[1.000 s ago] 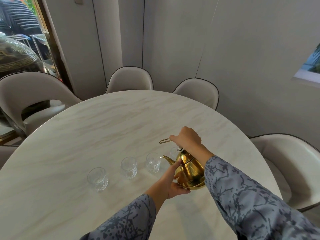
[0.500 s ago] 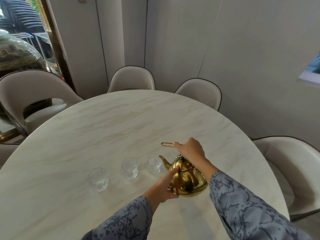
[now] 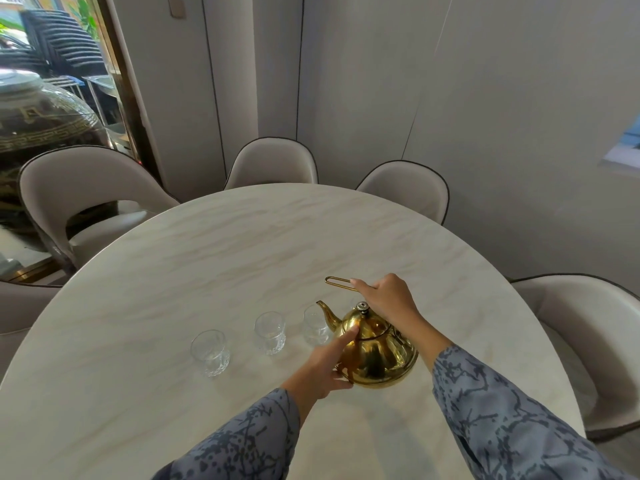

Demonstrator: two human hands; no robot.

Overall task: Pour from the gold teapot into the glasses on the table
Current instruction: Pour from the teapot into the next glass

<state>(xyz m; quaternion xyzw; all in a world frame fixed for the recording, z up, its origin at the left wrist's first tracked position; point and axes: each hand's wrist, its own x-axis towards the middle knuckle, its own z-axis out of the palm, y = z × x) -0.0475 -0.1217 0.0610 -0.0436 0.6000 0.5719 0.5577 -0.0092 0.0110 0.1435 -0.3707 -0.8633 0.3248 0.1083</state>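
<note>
The gold teapot (image 3: 375, 355) stands upright on the round marble table (image 3: 207, 258), its spout pointing left. My right hand (image 3: 388, 297) is closed on the teapot's wire handle above the lid. My left hand (image 3: 329, 362) rests flat against the pot's left side, one finger up near the lid. Three clear glasses stand in a row left of the pot: the left glass (image 3: 210, 352), the middle glass (image 3: 270, 332) and the right glass (image 3: 316, 325), which sits just under the spout. Whether they hold liquid is unclear.
Beige upholstered chairs ring the table: one at far left (image 3: 83, 188), two at the back (image 3: 273, 164) (image 3: 408, 188), one at right (image 3: 581, 334). A large dark jar (image 3: 38, 126) stands behind glass at left. Grey wall panels close the back.
The teapot has come back from a leftward tilt to upright and now sits on the table. My right hand lowered with the handle; my left hand stayed against the pot's side.
</note>
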